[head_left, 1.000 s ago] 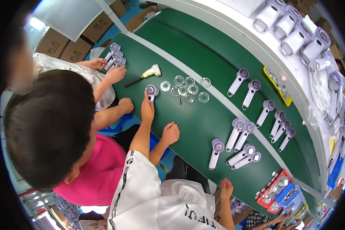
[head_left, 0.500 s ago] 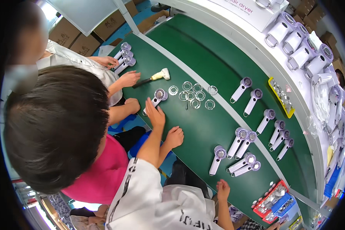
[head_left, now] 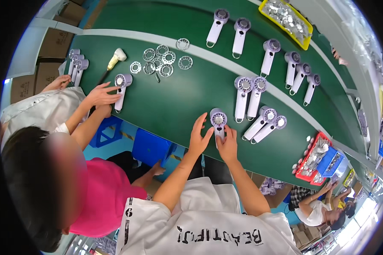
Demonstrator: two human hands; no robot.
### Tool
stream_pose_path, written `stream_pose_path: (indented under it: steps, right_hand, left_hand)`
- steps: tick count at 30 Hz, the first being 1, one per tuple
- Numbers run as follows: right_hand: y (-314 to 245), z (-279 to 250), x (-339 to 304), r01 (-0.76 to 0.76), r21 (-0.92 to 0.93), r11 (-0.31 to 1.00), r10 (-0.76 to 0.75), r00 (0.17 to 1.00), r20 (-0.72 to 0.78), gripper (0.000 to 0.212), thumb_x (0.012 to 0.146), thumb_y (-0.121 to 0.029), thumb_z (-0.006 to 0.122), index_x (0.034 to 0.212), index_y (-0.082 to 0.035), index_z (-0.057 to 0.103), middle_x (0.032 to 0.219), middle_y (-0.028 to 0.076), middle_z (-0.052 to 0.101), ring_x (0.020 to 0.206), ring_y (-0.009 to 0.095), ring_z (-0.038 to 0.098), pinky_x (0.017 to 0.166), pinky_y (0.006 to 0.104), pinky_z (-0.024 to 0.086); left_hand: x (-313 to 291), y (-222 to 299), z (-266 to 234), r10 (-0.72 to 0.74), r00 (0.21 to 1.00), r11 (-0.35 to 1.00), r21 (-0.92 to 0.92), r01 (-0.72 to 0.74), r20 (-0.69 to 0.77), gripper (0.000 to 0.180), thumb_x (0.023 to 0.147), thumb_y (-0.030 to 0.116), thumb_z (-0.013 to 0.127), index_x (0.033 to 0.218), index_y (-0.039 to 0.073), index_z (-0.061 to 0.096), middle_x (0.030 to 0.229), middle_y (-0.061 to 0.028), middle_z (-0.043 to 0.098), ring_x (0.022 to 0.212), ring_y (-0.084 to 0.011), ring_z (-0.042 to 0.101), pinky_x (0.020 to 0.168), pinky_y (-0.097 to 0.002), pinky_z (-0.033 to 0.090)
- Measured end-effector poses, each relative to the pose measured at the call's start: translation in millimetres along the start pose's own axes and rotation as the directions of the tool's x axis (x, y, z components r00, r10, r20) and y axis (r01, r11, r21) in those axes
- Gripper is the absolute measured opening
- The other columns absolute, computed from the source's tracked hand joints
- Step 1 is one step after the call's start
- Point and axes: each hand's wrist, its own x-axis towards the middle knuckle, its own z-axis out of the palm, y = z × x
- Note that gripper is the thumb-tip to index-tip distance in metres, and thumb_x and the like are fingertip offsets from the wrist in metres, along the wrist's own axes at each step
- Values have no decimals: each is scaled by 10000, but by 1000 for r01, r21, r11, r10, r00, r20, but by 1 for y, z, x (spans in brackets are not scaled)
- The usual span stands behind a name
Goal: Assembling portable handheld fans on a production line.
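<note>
A pale purple handheld fan (head_left: pixel 218 119), with a round grille head and a slim handle, is in front of me near the table's front edge. My right hand (head_left: pixel 228 146) is closed around its lower handle, which the fingers partly hide. Left of the fan, my left hand (head_left: pixel 198 137) is open with fingers spread, its thumb close to the handle; whether it touches cannot be made out. Beyond to the right lie two fans side by side (head_left: pixel 244 95) and another pair (head_left: pixel 260 121) nearer to me.
Clear rings (head_left: pixel 166 70) and a yellow-wrapped hammer (head_left: pixel 115 58) lie far left. A co-worker's hand (head_left: pixel 101 94) touches another fan (head_left: pixel 122 83). More fans (head_left: pixel 270 53) lie beyond a rail. A yellow tray (head_left: pixel 309 39), a red bin (head_left: pixel 300 175) and a blue bin (head_left: pixel 326 172) hold small parts.
My view has swung right. My left hand has left the fan by the co-worker, whose hand now touches it. My right hand has come up to the nearest fan and taken hold of it.
</note>
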Motion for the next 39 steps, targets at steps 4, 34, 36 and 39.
stream_pose_path:
  steps: [4,34,36,39]
  right_hand:
    - [-13,10,-3,21,39,999,-21,1000,4,515,899,-76,672,1393,-63,530,1259,151,550,854,289,675,752,375,566]
    - [-126,66,247,609,-327,722,-584,791,184,763,748,-279,876,1417,-151,533,1301,76,540,1195,282,537,1005,450,401]
    - [-119,56,255,715,-256,650,-658,699,280,770,755,-263,867,1441,-157,533,1310,77,546,1191,280,541,1000,444,400]
    - [-117,43,269,717,-257,648,-642,696,322,702,777,-260,851,1410,-160,566,1285,73,561,1165,287,552,1014,447,389]
  left_hand:
    - [6,-5,-9,137,990,988,70,-139,33,706,881,136,760,1503,27,443,1486,-177,495,1301,-296,535,1013,-370,461]
    - [7,-23,-23,153,976,939,284,-192,156,908,791,240,803,1550,26,354,1622,-109,370,1372,-332,423,1090,-452,321]
    - [7,-22,-25,147,974,944,271,-190,171,905,789,238,804,1548,25,359,1619,-111,377,1372,-330,427,1087,-452,324]
    - [11,-24,-18,181,968,943,247,-222,176,876,806,253,784,1543,17,373,1608,-118,399,1361,-347,440,1085,-451,331]
